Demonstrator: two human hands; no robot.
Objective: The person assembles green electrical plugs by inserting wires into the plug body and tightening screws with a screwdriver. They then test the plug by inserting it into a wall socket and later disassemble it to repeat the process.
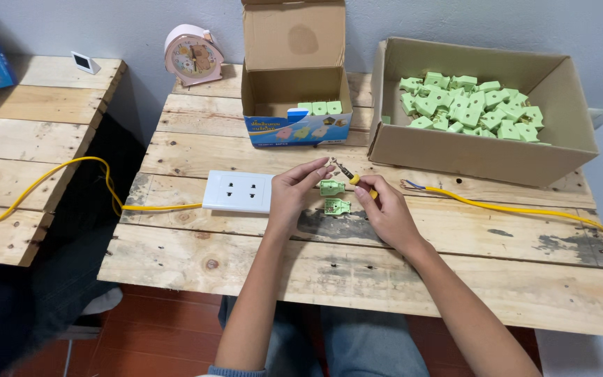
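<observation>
Head view: left hand (293, 195) fingers curled, tips pinching the small green plastic plug half (331, 187) just above the wooden pallet table (385, 279). Right hand (385, 209) closed around the yellow-handled screwdriver (347, 175), tip angled up-left. Second green plug half (337, 206) lies on the table between the hands, beside the white socket strip (238, 190).

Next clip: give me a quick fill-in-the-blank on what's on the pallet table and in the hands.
1. The right hand holds a small ____ with a yellow handle.
2. The loose plug parts in the large cardboard box are ____ in colour.
3. The white socket plate is joined to a ____ cable.
4. The left hand is nearest a green plug piece, beside the ____ hand.

Missing words: screwdriver; green; yellow; right
</observation>
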